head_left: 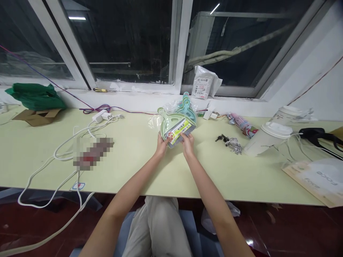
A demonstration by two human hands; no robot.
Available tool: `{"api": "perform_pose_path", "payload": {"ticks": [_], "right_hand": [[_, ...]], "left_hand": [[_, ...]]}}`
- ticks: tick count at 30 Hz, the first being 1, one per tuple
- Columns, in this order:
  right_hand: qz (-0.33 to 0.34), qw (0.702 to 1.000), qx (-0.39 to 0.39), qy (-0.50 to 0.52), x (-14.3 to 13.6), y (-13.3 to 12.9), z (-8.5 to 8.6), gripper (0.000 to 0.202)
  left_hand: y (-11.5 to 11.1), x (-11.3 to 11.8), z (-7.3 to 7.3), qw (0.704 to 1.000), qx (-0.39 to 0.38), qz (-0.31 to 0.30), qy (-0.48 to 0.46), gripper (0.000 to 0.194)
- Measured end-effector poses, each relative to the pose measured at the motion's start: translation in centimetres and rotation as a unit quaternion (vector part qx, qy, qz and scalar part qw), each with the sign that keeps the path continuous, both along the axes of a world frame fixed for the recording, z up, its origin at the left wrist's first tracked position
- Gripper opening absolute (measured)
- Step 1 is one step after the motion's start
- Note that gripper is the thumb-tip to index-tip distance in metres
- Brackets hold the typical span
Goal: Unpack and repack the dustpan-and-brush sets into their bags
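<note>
At the centre of the frame, a green plastic dustpan set (177, 126) is gripped at its labelled near edge by the left hand (161, 146) and right hand (187, 143), tilted up off the table (134, 160) so its label faces the viewer.

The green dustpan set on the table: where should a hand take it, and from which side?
Probably by the near edge of the green dustpan set, coming from the person's side. It lies flat with its round handle pointing away toward the window, and the labelled wide edge faces the person. The left hand and right hand already pinch that edge, one at each corner.
</note>
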State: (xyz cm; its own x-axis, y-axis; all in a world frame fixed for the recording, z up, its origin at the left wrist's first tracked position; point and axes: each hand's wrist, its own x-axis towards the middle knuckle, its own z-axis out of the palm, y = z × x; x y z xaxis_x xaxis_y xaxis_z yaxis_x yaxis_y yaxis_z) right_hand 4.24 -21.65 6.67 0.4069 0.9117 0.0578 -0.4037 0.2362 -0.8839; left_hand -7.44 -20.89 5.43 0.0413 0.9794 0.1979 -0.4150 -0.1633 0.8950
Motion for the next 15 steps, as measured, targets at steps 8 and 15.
{"api": "perform_pose_path", "payload": {"ticks": [8,15], "right_hand": [[0.094,0.994,-0.007,0.047,2.2,0.7,0.7,0.038],[0.06,0.997,0.003,0.039,2.2,0.3,0.9,0.052]], "left_hand": [[0.2,-1.0,1.0,0.996,0.074,-0.019,0.055,0.078],[0.0,-1.0,0.8,0.992,0.114,0.0,0.061,0.073]]}}
